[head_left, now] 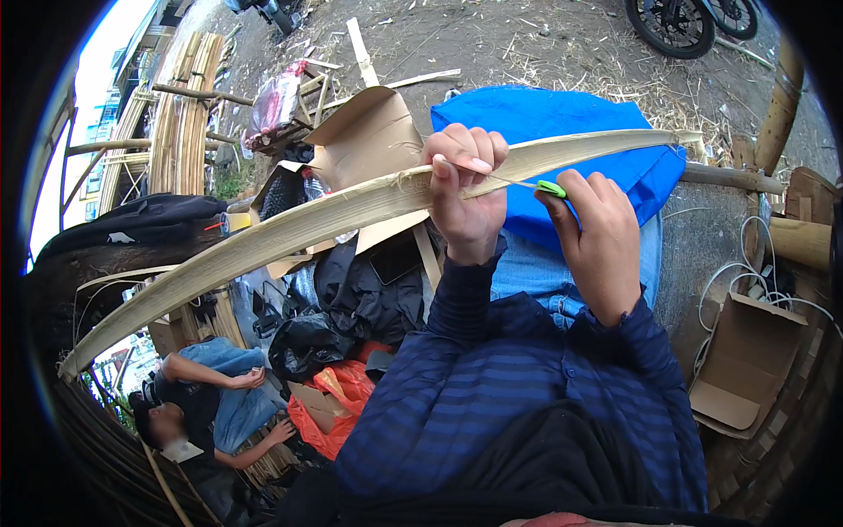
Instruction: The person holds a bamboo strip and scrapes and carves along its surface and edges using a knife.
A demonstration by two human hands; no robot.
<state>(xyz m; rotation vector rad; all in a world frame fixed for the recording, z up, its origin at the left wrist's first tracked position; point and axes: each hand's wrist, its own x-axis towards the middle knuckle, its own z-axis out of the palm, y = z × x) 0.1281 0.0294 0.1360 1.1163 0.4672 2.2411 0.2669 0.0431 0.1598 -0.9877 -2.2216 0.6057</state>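
Note:
A long, pale split-bamboo strip (pixel 299 225) crosses in front of me, from the lower left to above a blue cloth on my right. My left hand (pixel 467 198) is closed around it right of its middle, fingers curled toward me and thumb raised. Frayed fibres show on the strip beside the thumb. In my right hand (pixel 600 237), thumb and fingers pinch a small bright green tool (pixel 551 188). From the tool a thin line runs toward my left fingers; whether it is a blade or a fibre I cannot tell. The blue cloth (pixel 562 114) covers my lap.
An open cardboard box (pixel 373 132) stands ahead, beside dark bags and clothing (pixel 351 281). At lower left sits another person (pixel 215 386) near an orange plastic bag (pixel 338 395). Bundled strips (pixel 184 114) lean at far left. On the right are a cardboard box (pixel 746 356) and white cable (pixel 746 272).

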